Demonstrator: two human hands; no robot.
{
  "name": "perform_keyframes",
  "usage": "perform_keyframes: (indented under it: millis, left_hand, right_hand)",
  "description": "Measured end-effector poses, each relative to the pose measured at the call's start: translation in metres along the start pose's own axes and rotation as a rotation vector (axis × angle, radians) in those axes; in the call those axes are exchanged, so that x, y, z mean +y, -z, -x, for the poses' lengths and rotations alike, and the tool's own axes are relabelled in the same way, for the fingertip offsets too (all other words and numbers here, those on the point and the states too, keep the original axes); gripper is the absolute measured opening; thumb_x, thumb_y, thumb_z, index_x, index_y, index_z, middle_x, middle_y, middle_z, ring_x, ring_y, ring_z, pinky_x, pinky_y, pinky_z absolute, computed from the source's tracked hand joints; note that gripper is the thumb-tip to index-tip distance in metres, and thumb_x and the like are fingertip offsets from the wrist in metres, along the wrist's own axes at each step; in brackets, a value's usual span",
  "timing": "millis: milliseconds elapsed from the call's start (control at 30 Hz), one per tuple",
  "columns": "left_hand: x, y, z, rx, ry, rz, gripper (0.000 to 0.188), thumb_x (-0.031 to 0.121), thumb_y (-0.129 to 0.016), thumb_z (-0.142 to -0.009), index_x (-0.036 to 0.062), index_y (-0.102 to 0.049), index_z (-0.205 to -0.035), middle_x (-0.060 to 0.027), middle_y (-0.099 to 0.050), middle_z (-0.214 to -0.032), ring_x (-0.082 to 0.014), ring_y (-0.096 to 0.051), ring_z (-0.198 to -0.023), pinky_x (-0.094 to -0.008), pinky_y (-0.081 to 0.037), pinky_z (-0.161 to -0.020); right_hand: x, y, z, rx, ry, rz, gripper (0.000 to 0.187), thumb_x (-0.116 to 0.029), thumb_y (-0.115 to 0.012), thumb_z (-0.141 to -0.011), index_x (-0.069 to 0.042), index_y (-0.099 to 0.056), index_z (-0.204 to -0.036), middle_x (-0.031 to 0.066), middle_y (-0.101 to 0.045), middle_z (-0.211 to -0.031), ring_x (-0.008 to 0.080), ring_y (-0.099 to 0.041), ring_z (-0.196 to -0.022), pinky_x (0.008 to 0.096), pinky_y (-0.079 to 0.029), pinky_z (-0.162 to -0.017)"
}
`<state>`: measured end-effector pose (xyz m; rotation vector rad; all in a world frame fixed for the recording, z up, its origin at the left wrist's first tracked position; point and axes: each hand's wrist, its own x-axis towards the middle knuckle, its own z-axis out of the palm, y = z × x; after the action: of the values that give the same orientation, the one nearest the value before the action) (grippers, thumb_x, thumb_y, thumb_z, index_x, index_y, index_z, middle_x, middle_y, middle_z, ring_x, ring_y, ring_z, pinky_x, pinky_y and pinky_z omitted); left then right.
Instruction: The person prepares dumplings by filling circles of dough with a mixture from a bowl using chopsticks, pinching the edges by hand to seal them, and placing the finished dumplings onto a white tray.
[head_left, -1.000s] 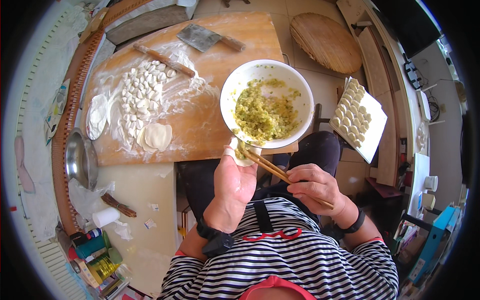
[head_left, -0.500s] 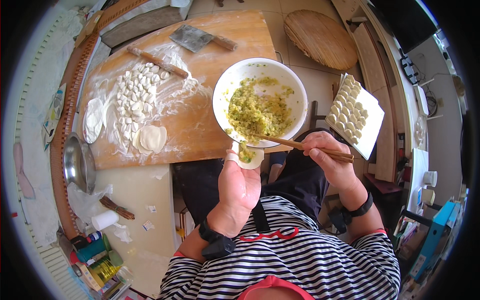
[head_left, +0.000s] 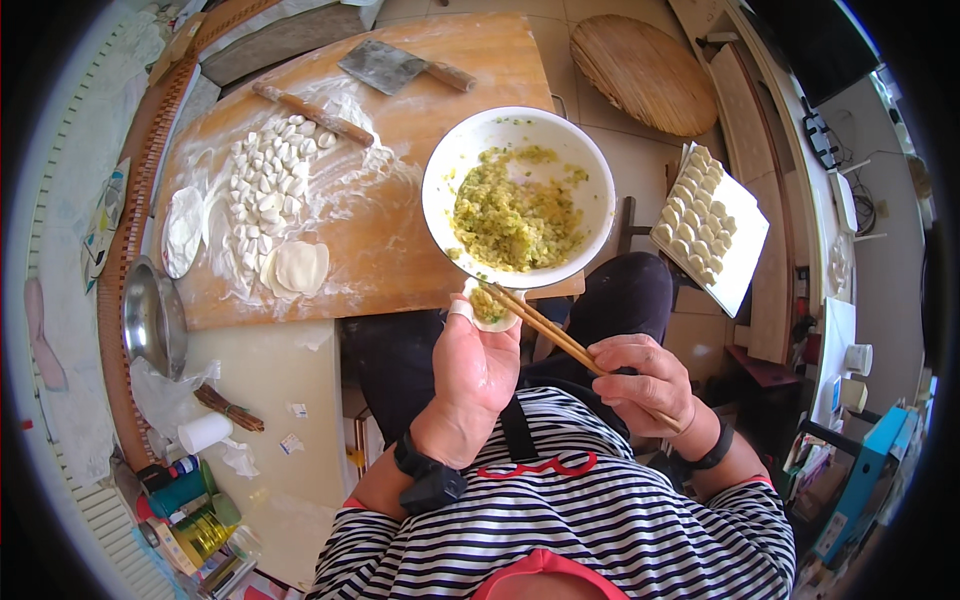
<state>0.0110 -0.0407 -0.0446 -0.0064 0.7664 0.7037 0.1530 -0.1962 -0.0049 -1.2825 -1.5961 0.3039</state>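
Palm up, my left hand (head_left: 472,372) cradles a round dumpling wrapper (head_left: 511,321) at its fingertips, just below the near rim of the bowl. A clump of yellow-green chopped filling (head_left: 487,306) lies on the wrapper. My right hand (head_left: 648,382) is closed round a pair of wooden chopsticks (head_left: 556,337), whose tips reach the wrapper's upper edge by the filling. Just beyond stands a white bowl (head_left: 594,170) with more of the chopped filling (head_left: 515,215) inside. The left fingers are partly hidden under the wrapper.
On the floury wooden board (head_left: 400,270) lie several dough pieces (head_left: 265,180), stacked wrappers (head_left: 300,268), a rolling pin (head_left: 315,113) and a cleaver (head_left: 385,67). Formed dumplings (head_left: 697,215) sit on a white tray at right. A metal bowl (head_left: 155,318) stands at left.
My right hand has moved down and slightly left, turning the chopsticks to a steeper slant. Their tips have shifted from the bowl's near rim to the wrapper. The left hand stays nearly in place.
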Motion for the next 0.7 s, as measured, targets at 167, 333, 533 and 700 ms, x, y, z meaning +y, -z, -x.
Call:
perform_keyframes:
  millis: [167, 333, 533, 700]
  left_hand:
    - [0.001, 0.000, -0.001, 0.004, 0.011, -0.058, 0.038, 0.030, -0.029, -0.106, 0.0019, -0.048, -0.123, -0.0102, -0.059, -0.125, -0.0234, -0.059, -0.112, -0.0401, -0.048, -0.101]
    - [0.003, 0.000, -0.001, -0.013, -0.019, -0.029, 0.035, 0.030, -0.032, -0.106, 0.0022, -0.047, -0.122, -0.0098, -0.057, -0.126, -0.0216, -0.058, -0.114, -0.0386, -0.048, -0.101]
    - [0.009, 0.005, -0.005, -0.003, -0.022, -0.052, 0.037, 0.030, -0.031, -0.106, 0.0023, -0.048, -0.124, -0.0103, -0.058, -0.125, -0.0236, -0.058, -0.113, -0.0409, -0.047, -0.102]
    - [0.017, 0.004, -0.006, 0.016, -0.069, -0.048, 0.036, 0.031, -0.035, -0.105, 0.0037, -0.049, -0.125, -0.0078, -0.057, -0.126, -0.0208, -0.057, -0.113, -0.0381, -0.048, -0.099]
  right_hand:
    - [0.002, 0.001, -0.005, -0.114, 0.018, 0.028, 0.029, 0.005, -0.073, -0.070, -0.001, -0.067, -0.099, 0.0137, -0.061, -0.101, 0.0317, -0.064, -0.096, 0.0369, -0.054, -0.081]
    - [0.004, 0.005, -0.013, 0.001, -0.040, 0.040, 0.027, 0.003, -0.073, -0.073, 0.000, -0.066, -0.099, 0.0141, -0.061, -0.099, 0.0317, -0.064, -0.094, 0.0392, -0.054, -0.081]
    - [0.003, -0.002, -0.014, -0.076, 0.004, 0.012, 0.029, 0.007, -0.071, -0.071, 0.000, -0.066, -0.099, 0.0143, -0.060, -0.099, 0.0311, -0.064, -0.093, 0.0385, -0.054, -0.080]
    - [0.011, 0.000, -0.022, 0.056, -0.058, 0.101, 0.026, 0.006, -0.069, -0.075, 0.000, -0.065, -0.100, 0.0144, -0.060, -0.099, 0.0302, -0.064, -0.091, 0.0378, -0.053, -0.079]
